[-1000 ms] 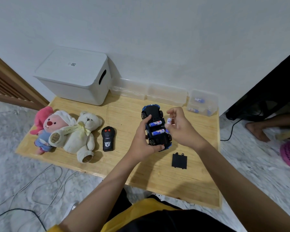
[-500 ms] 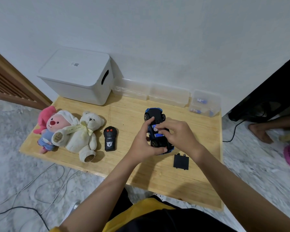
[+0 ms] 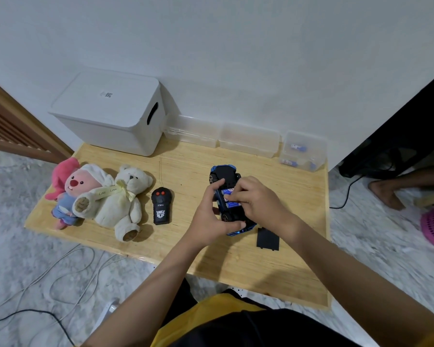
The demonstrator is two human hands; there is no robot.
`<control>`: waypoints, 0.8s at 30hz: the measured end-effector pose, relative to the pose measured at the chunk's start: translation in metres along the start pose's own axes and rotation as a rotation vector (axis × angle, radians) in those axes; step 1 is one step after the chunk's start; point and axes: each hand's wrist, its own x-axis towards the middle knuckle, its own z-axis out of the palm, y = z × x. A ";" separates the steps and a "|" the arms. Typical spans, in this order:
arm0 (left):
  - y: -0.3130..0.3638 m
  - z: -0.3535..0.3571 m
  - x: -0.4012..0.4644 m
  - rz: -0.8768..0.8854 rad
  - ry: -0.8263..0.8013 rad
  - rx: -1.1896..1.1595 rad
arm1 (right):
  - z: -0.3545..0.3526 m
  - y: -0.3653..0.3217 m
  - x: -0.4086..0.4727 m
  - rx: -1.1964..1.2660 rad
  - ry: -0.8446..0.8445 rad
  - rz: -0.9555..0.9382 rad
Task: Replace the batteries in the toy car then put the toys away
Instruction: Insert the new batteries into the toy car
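On the wooden table (image 3: 298,196), a black battery cover (image 3: 267,238) lies just beside the upturned blue toy car (image 3: 226,196); a black remote (image 3: 161,205) marked "27MHz" and a white teddy bear (image 3: 125,199) with a "Love" ribbon sit to its left. The left hand (image 3: 212,216) clamps the car's side. The right hand (image 3: 258,200) presses fingertips onto the blue batteries (image 3: 227,191), seemingly pinching one.

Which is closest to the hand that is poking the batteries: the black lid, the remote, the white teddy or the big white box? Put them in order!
From the right hand:
1. Black lid, on the table just below it.
2. Remote, to the left, past the car.
3. White teddy, farther left.
4. Big white box, at the far left corner by the wall.
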 end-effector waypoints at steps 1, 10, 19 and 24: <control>-0.001 0.001 -0.002 -0.013 -0.006 -0.007 | 0.004 0.000 -0.004 -0.023 -0.025 -0.012; -0.015 -0.004 -0.011 -0.068 -0.083 -0.020 | -0.004 -0.008 -0.058 0.437 0.267 0.462; -0.038 0.001 -0.029 -0.165 -0.118 -0.080 | 0.019 0.006 -0.124 0.144 0.256 1.045; -0.039 0.006 -0.034 -0.166 -0.126 -0.099 | 0.035 0.014 -0.132 0.216 0.099 1.108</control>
